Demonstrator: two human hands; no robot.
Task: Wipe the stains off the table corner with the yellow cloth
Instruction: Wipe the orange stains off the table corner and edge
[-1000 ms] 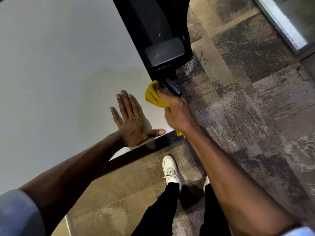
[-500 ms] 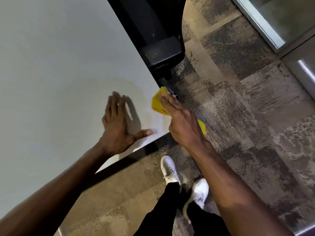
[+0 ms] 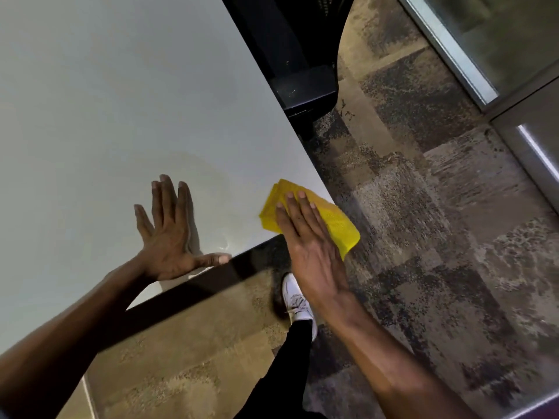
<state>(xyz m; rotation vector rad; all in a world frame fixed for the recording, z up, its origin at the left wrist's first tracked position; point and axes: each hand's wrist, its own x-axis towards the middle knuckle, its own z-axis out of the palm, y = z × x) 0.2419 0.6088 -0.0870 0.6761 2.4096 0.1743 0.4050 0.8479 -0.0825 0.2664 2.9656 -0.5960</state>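
The yellow cloth (image 3: 335, 220) lies folded on the near right corner of the white table (image 3: 121, 101), part of it hanging over the edge. My right hand (image 3: 305, 240) presses flat on the cloth with straight fingers. My left hand (image 3: 169, 234) rests flat on the tabletop to the left of the cloth, fingers spread, thumb along the near edge. A faint wet smear (image 3: 225, 244) shows on the table between thumb and cloth.
A black chair (image 3: 302, 71) stands against the table's right edge beyond the corner. Patterned carpet (image 3: 423, 207) covers the floor. A glass wall with a metal frame (image 3: 453, 46) runs at the top right. My white shoe (image 3: 298, 303) is below the corner.
My right hand slid the cloth from the table's right edge by the chair down onto the corner and flattened on it. My left hand stayed planted on the table.
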